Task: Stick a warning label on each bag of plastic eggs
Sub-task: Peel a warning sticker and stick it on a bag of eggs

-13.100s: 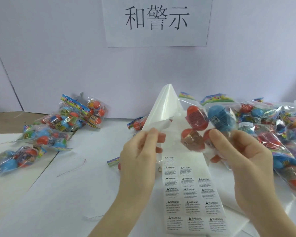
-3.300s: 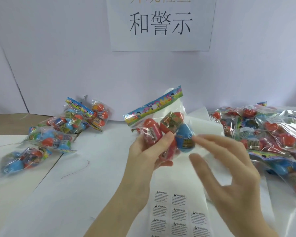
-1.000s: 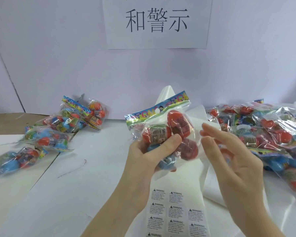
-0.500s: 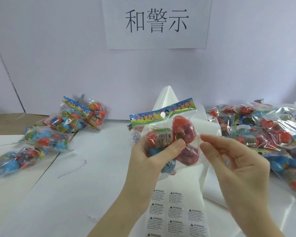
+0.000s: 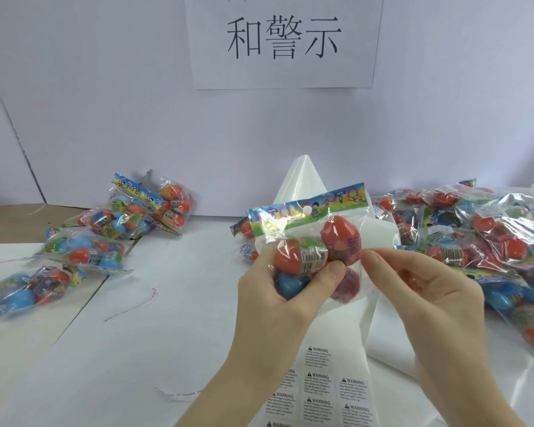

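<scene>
Above the label sheet (image 5: 324,383), my left hand (image 5: 285,291) grips the egg bag (image 5: 315,241) while my right hand (image 5: 426,291) pinches its right edge.

Clear bag of plastic eggs (image 5: 316,245) upright above warning label sheet (image 5: 324,386).

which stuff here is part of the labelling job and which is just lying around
Job: held bag, left hand, right hand, label sheet, right pile of bags, left bags.
Lying about: wall sign, thread.
</scene>
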A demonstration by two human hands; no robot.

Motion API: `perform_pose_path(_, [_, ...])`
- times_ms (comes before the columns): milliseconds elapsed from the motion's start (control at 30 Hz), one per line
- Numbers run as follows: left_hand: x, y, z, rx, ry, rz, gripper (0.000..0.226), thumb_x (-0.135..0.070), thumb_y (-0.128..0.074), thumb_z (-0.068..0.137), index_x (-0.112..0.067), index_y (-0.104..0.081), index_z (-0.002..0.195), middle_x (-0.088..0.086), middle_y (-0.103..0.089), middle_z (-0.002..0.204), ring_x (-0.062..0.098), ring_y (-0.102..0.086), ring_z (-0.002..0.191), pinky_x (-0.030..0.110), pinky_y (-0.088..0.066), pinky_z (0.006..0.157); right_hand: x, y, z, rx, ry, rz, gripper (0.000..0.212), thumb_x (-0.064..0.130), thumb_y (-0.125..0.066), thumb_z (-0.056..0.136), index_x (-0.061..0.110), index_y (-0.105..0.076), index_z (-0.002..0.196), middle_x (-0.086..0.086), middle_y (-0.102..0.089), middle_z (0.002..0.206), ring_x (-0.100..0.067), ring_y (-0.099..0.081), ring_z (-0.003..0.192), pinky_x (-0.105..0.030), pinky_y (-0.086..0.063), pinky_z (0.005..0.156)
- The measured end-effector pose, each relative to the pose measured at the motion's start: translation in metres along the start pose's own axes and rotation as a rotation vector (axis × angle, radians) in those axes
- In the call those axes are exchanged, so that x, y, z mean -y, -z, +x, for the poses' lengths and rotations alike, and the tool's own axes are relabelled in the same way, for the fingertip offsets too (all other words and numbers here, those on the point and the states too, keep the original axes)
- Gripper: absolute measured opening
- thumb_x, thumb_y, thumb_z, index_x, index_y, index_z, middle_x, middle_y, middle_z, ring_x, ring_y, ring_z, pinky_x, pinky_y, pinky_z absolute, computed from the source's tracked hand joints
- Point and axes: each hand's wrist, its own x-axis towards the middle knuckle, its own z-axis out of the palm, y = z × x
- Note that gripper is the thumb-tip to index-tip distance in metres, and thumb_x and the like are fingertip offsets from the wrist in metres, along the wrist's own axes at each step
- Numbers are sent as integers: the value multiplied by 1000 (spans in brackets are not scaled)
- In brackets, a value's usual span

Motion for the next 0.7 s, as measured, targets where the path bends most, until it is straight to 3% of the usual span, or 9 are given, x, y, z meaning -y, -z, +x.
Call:
perform_pose_path(167, [1, 0, 0, -7, -5, 21, 17, -25, -74, 61, -20, -69, 77, -6, -73, 74, 4, -67, 67, 12, -48, 62, 1, -1, 0, 0, 2, -44, 17, 45, -66, 56, 37, -73, 69, -3, -59, 66, -20, -42, 70, -37, -34, 72])
perform_pose_path(267, [0, -2, -1, 5, 28, -19, 17, -23, -74, 62, -15, -69, 77, -3, -73, 73, 8, -68, 67, 14, -49, 62, -1, -2, 0, -9, 26, -103, 15, 47, -58, 62, 40, -67, 72, 11, -53, 62, -7, -40, 65, -29, -31, 71])
perform_pose_path(433, [-5, -1, 0, 58, 150, -113, 12, -20, -72, 59, -27, -72, 70, -7, -68, 64, 6, -62, 56, 20, -50, 49, -1, 0, 3, 15, -113, 101, 17, 39, -59, 67, 25, -69, 72, 11, -62, 72, -6, -52, 69, -21, -39, 71])
perform_pose_path(567, [-6, 3, 3, 70, 225, -163, 13, -21, -71, 57, -31, -73, 66, -7, -69, 64, 3, -62, 54, 20, -48, 44, 2, 4, 5, 234, -203, 216, 53, 62, -75, 53, 23, -76, 88, 1, -74, 92, -8, -67, 82, -24, -51, 76])
perform_pose_path(600, [-5, 4, 4, 71, 218, -162, 13, -22, -71, 58, -31, -73, 67, -6, -70, 65, 4, -63, 55, 20, -48, 45, 5, 2, 3, 297, -209, 229, 56, 61, -81, 47, 25, -76, 88, -1, -75, 89, -8, -69, 79, -19, -52, 71])
perform_pose_path(700, [-3, 4, 4, 80, 155, -134, 15, -24, -79, 62, -29, -74, 75, -7, -73, 73, 4, -68, 66, 17, -51, 57, 11, -3, 0, 314, -187, 211, 35, 28, -85, 41, 20, -77, 74, -6, -74, 73, -12, -70, 65, -12, -49, 58])
